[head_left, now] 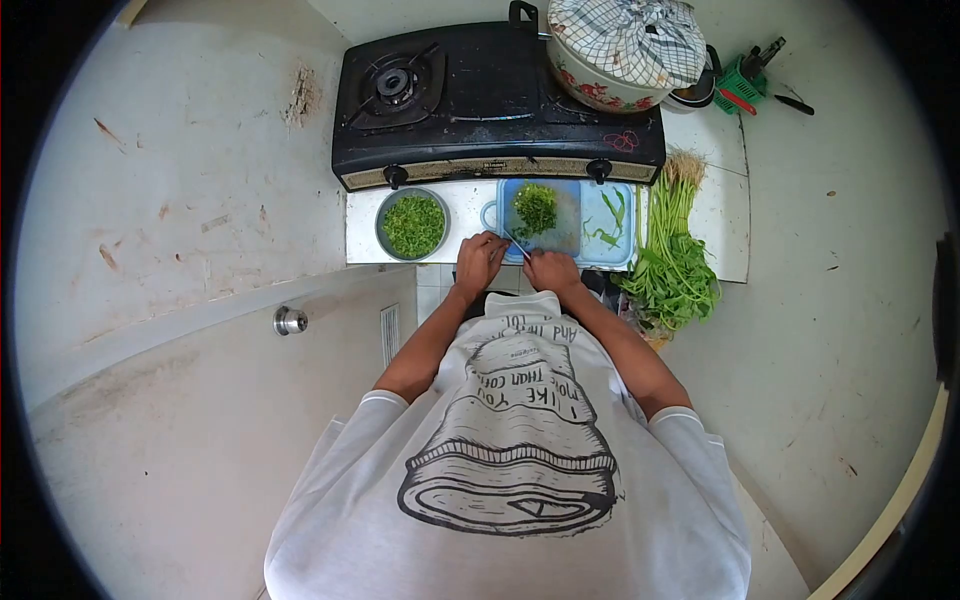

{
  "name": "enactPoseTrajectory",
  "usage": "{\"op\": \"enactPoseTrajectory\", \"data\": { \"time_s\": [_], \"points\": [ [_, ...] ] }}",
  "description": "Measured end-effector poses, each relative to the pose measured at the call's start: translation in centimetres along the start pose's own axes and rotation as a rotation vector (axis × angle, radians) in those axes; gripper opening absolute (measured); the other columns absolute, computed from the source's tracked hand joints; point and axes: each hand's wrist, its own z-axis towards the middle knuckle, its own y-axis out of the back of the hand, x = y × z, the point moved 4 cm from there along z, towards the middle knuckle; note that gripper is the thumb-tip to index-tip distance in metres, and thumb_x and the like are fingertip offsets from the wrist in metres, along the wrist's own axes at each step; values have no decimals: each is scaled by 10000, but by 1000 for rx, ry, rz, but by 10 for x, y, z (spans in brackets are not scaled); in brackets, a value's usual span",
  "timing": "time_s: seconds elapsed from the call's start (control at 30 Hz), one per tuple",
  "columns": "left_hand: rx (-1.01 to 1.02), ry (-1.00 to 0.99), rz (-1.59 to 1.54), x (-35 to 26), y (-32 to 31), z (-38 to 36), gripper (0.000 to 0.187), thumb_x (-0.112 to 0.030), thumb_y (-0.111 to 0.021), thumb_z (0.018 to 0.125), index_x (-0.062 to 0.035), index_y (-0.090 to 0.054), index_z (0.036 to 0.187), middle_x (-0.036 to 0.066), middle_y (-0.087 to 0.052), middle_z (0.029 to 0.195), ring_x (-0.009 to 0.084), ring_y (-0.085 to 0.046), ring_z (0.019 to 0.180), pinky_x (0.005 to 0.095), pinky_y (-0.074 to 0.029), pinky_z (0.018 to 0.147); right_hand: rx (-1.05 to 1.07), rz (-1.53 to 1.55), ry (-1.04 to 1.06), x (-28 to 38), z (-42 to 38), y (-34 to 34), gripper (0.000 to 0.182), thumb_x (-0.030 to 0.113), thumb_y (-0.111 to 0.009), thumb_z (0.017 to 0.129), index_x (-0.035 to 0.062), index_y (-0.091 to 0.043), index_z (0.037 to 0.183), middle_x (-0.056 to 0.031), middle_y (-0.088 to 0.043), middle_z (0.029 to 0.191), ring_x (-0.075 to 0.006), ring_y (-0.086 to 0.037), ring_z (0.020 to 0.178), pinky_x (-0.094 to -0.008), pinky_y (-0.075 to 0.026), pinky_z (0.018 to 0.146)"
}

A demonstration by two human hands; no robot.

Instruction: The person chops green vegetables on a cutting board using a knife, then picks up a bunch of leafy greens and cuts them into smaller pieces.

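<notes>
My right hand [551,270] is closed around a knife [517,244] at the front edge of the blue cutting board [568,200]. The blade slants up and left over the board. Beside the blade tip, at the board's front left corner, my left hand [481,262] has its fingers curled together; what they grip, if anything, is too small to make out. A heap of chopped greens [535,208] lies on the board behind the knife. Some loose leaves [606,218] are on the board's right part.
A bowl of chopped greens [413,226] stands left of the board. On the right, a bunch of leafy stalks [672,240] hangs over the counter edge. Behind is a black gas stove [490,80] bearing a cloth-covered pot [600,88]. A green basket [742,84] holds utensils.
</notes>
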Motion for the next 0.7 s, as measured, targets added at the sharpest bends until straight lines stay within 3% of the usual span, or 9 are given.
{"op": "enactPoseTrajectory", "data": {
  "time_s": [0.33, 0.6, 0.7],
  "points": [
    [23, -61, 60, 2, -2, -4, 142, -120, -744, 883, -103, -803, 1012, 38, -729, 953, 248, -666, 861, 411, -466, 773, -25, -51, 58, 3, -9, 6, 394, 341, -550, 1000, -13, -685, 889, -246, -711, 719, -413, -723, 651, -520, -588, 626],
    [11, -68, 65, 2, -3, -7, 148, -115, -735, 892, -82, -795, 1023, 58, -739, 964, 255, -681, 874, 409, -479, 772, -19, -70, 68, 5, -3, 2, 371, 333, -561, 981, -5, -696, 910, -228, -730, 754, -389, -747, 706, -514, -601, 664],
    [29, -56, 48, 4, -4, -9, 169, -128, -728, 905, -117, -799, 1058, 28, -714, 971, 242, -657, 886, 411, -464, 803, -21, -50, 38, 4, 0, 2, 378, 343, -563, 985, -3, -701, 919, -233, -733, 778, -401, -743, 726, -522, -598, 671]
  ]
}}
